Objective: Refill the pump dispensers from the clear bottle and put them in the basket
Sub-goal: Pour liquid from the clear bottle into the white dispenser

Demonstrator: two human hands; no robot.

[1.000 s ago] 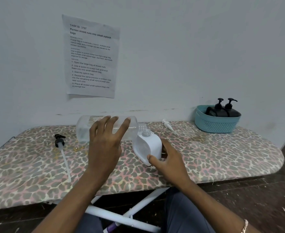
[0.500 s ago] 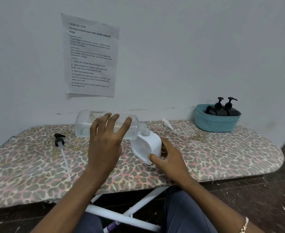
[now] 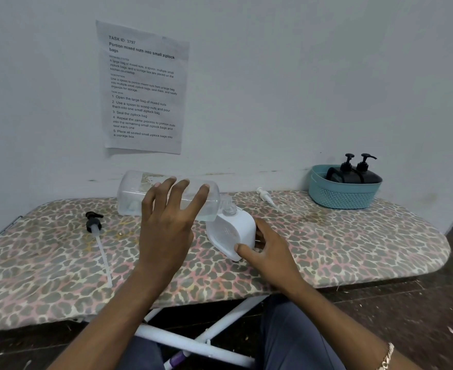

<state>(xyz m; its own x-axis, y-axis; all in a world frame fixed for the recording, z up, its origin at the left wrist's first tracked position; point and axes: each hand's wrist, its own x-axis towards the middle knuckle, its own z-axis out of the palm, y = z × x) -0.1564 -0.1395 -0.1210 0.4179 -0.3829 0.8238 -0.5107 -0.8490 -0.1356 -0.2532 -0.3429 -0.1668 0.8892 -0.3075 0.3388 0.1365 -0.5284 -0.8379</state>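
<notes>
My left hand [image 3: 166, 222] grips the large clear bottle [image 3: 134, 194], held sideways with its neck over the open mouth of the white dispenser [image 3: 232, 233]. The white dispenser is tilted on the board, and my right hand [image 3: 266, 249] holds its lower right side. A little clear liquid lies in the clear bottle. A white pump head [image 3: 265, 196] lies behind on the board. A black pump head with a long tube [image 3: 96, 228] lies at the left. Two black pump dispensers [image 3: 356, 174] stand in the teal basket [image 3: 343, 194] at the far right.
Everything rests on an ironing board with a leopard-print cover [image 3: 353, 249], its white legs [image 3: 193, 345] below. A printed sheet [image 3: 142, 89] is taped to the wall behind. Dark floor lies to the right of the board.
The clear bottle's base has risen a little, so the bottle tips more toward the white dispenser. Both hands stay where they were.
</notes>
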